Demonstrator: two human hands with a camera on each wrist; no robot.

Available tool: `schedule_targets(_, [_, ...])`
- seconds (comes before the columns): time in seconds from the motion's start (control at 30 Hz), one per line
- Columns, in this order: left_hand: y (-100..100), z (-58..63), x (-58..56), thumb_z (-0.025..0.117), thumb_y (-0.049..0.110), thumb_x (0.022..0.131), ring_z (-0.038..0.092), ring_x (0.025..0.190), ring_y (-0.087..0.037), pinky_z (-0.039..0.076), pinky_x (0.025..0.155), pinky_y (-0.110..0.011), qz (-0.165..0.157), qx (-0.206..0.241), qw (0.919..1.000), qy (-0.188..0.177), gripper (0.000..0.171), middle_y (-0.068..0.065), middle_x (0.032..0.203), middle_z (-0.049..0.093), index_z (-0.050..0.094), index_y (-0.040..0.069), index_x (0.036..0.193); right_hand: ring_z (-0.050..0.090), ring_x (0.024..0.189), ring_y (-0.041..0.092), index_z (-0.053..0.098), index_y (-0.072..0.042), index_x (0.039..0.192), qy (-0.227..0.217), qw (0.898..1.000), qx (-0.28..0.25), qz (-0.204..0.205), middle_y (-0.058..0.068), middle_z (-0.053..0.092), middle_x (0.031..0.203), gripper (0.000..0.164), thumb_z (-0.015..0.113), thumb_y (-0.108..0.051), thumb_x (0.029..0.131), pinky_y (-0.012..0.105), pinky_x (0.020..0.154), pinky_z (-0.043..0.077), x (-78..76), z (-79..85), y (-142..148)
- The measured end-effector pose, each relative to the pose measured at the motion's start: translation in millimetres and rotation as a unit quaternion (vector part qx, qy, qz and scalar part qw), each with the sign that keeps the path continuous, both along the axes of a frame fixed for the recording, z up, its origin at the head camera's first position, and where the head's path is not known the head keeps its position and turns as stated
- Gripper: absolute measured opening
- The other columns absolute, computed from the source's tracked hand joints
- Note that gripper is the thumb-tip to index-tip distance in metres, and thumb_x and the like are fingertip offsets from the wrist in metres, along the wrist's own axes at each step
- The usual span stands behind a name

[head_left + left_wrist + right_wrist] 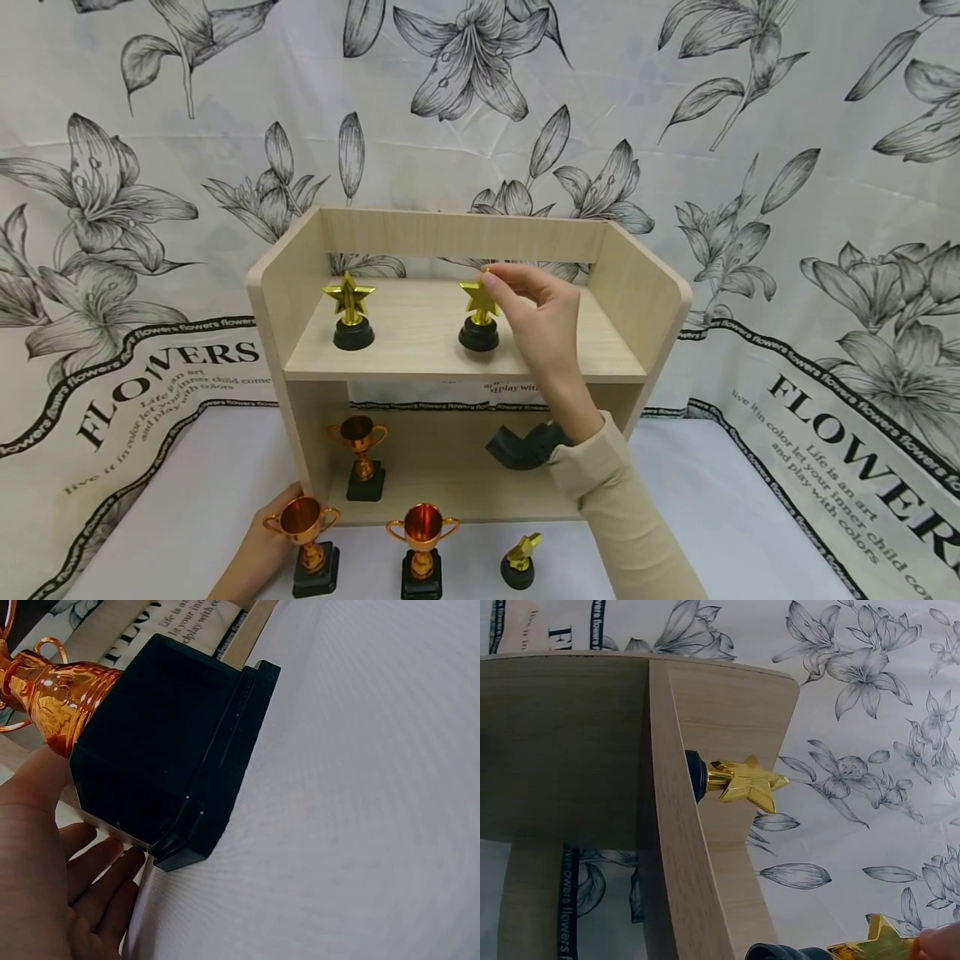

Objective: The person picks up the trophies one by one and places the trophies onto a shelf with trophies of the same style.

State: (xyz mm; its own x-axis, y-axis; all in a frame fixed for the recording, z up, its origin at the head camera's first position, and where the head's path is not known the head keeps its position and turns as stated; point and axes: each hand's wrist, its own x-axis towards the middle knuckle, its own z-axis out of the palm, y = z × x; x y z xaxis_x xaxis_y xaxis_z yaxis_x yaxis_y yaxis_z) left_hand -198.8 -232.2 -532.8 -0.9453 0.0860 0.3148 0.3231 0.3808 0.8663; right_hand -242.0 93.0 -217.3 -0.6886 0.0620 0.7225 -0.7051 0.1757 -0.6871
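Star [478, 305] was at the top board [412, 333], near its middle, held by its top: right hand [543, 312] had it between thumb and forefinger. Base looked about level; whether it bore on the wood could not be told. Judged best: keep the base flat and ease the pinch only under full support, since so high a hold might tip the piece. Second star [349, 304], well apart to the left, served as a fair guide for depth. Left hand [270, 527] lay by the left panel [296, 292], fingers loosely bent, partly behind a near cup [303, 529]; any grip could not be told. Lower cup [363, 454] stood inside; middle cup [423, 542] and third star [519, 560] in front, the latter near the sleeve [622, 508], so worth watching.
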Motion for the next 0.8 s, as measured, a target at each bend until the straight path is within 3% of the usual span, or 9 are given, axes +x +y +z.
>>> schedule_targets(0.07, [0,-0.1,0.9,0.060,0.006,0.089,0.054,0.102,0.003,0.045,0.080,-0.018,-0.004,0.001,1.0000,0.004,0.047,-0.016,0.119,0.062,0.047,0.001,0.134,0.063,0.082,0.016,0.074,-0.004,0.095,0.005,1.000,0.004,-0.002,0.006,0.072,0.090,0.017,0.071,-0.017,0.084,0.033,0.085,0.043,-7.5,-3.3,0])
schedule_targets(0.3, [1,2.6,2.2,0.061,0.008,0.089,0.052,0.105,0.004,0.045,0.081,-0.019,-0.003,0.009,0.9999,-0.011,0.051,-0.017,0.125,0.058,0.046,0.002,0.136,0.062,0.080,0.016,0.074,-0.004,0.093,0.008,1.000,0.005,-0.007,0.004,0.072,0.087,0.018,0.071,-0.019,0.084,0.032,0.082,0.043,-19.6,-9.7,-2])
schedule_targets(0.67, [1,5.5,1.8,0.063,0.009,0.088,0.050,0.107,0.005,0.045,0.082,-0.020,-0.001,0.005,0.9997,-0.022,0.052,-0.015,0.130,0.055,0.047,0.006,0.137,0.062,0.081,0.015,0.074,-0.007,0.094,-0.001,1.000,0.009,-0.006,0.002,0.071,0.090,0.017,0.071,-0.020,0.084,0.034,0.081,0.045,-26.5,-17.9,-4])
schedule_targets(0.8, [2,5.9,2.2,0.062,0.006,0.087,0.053,0.104,0.003,0.045,0.081,-0.019,-0.002,0.008,0.9998,-0.016,0.050,-0.017,0.124,0.058,0.047,0.002,0.135,0.062,0.081,0.015,0.074,-0.008,0.094,0.005,1.000,0.010,-0.002,0.004,0.072,0.091,0.016,0.071,-0.020,0.084,0.033,0.079,0.046,-28.1,-19.6,-4])
